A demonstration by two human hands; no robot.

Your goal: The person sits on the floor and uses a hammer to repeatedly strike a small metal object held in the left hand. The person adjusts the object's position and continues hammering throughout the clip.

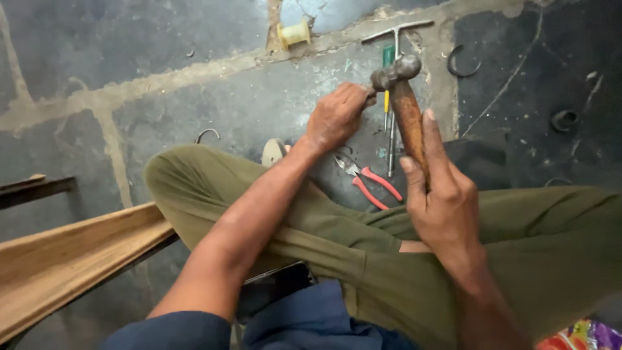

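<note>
The ball-peen hammer [403, 97] was the thing in play here — its worn wooden handle sat clamped in the right hand [444, 194], fingers wrapped around the lower part with the thumb riding up along the wood, and the steel head was up off the ground, hovering just above and beside the left hand [337, 116]. That left hand was closed in a pinch down on the concrete floor [162, 97], holding something small against it right under the hammer head — too small and too hidden by the fingers for me to say what it was. So judging by how things lay, the piece was set in place and the hammer was poised over it; whether any blows had landed I couldn't tell, since nothing visible showed a mark or a finished result. Just behind the hands lay a yellow-handled screwdriver [387, 104] and a T-handled metal tool [396, 32], and nearer the knee a pair of red-handled pliers [369, 183] sat on the floor, jaws toward the left hand. A yellowish spool [293, 32] rested further back by the crack in the floor, and a wooden plank [71, 259] ran along the left side. The person sat cross-legged in olive trousers [337, 240].
</note>
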